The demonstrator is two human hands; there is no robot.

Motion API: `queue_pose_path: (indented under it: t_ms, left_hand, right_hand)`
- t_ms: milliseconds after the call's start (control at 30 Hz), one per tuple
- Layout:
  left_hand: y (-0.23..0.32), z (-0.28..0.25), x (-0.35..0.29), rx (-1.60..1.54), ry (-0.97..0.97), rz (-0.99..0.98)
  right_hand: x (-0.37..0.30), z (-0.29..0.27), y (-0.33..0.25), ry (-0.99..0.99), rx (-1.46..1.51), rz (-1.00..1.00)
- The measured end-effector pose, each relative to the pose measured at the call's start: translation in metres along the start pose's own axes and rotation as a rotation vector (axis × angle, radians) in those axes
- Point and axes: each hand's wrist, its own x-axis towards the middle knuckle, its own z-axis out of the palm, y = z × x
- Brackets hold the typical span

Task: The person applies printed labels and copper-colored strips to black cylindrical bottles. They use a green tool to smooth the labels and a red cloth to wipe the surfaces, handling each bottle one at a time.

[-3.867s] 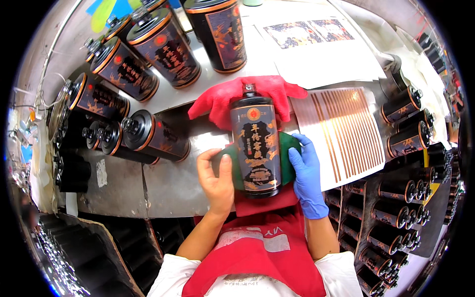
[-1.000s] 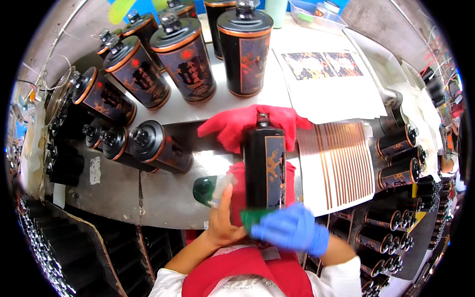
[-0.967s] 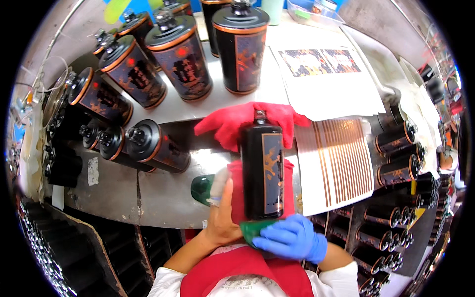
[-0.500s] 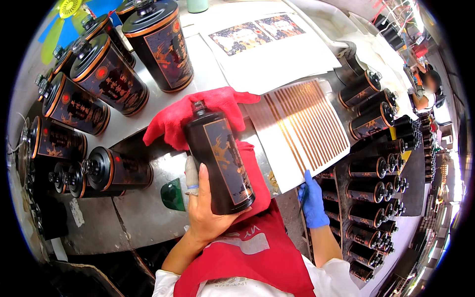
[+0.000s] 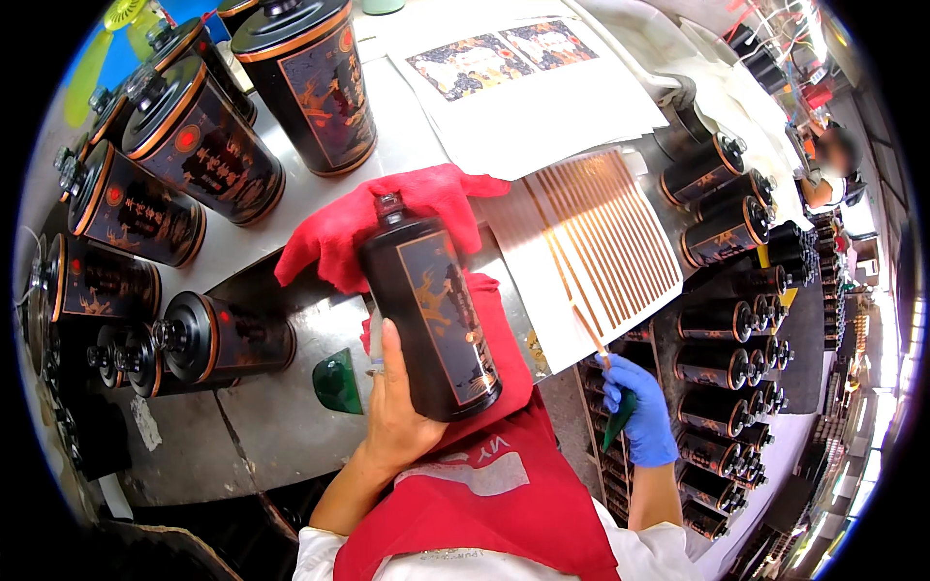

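My left hand [image 5: 397, 418] is wrapped round a black bottle [image 5: 428, 320] with a decorated dark panel and a gold-brown edge. The bottle leans over a red cloth [image 5: 329, 232] on the metal worktop. In a blue glove, my right hand [image 5: 644, 412] pinches the end of a thin gold strip [image 5: 589, 331]. The strip's other part runs up onto a white sheet [image 5: 644, 223] of parallel gold strips. A flat green scraper-like piece [image 5: 618, 420] is tucked in the same gloved hand. A similar green piece [image 5: 337, 382] lies on the worktop left of the bottle.
Several decorated black lidded bottles [image 5: 208, 145] crowd the left of the worktop [image 5: 262, 421]. Printed sheets [image 5: 528, 107] lie at the back. More black bottles [image 5: 722, 363] fill racks at the right. Another person [image 5: 828, 169] is far right, and a yellow-green fan [image 5: 121, 39] stands far left.
My right hand has drawn back down and right from the sheet, lifting one end of a gold strip off it. The green piece in that hand now shows. My left hand still holds the bottle.
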Motion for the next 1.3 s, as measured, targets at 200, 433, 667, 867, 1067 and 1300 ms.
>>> queue_pose_path:
  t_ms: [200, 433, 667, 867, 1067, 1300]
  left_hand:
    - [0.004, -0.009, 0.001, 0.090, 0.028, 0.101]
    - [0.026, -0.029, 0.007, 0.112, 0.037, 0.133]
    - [0.074, -0.024, 0.079, -0.435, -0.327, 0.099]
    - [0.068, -0.044, 0.090, -0.699, -0.548, -0.192]
    - [0.048, -0.087, 0.082, -0.351, -0.227, -0.398]
    - [0.024, -0.071, 0.094, -0.435, 0.161, -0.505]
  right_hand:
    - [-0.017, 0.038, -0.047, -0.214, -0.547, -0.276]
    - [-0.003, 0.071, -0.082, -0.450, -0.476, -0.335]
    - [-0.041, 0.149, -0.154, -1.088, -1.004, -0.560]
    - [-0.005, 0.131, -0.164, -0.750, -0.610, -0.645]
    - [0.054, 0.112, -0.153, -0.420, -0.616, -0.401]
    - [0.100, 0.115, -0.136, -0.308, -0.355, -0.339]
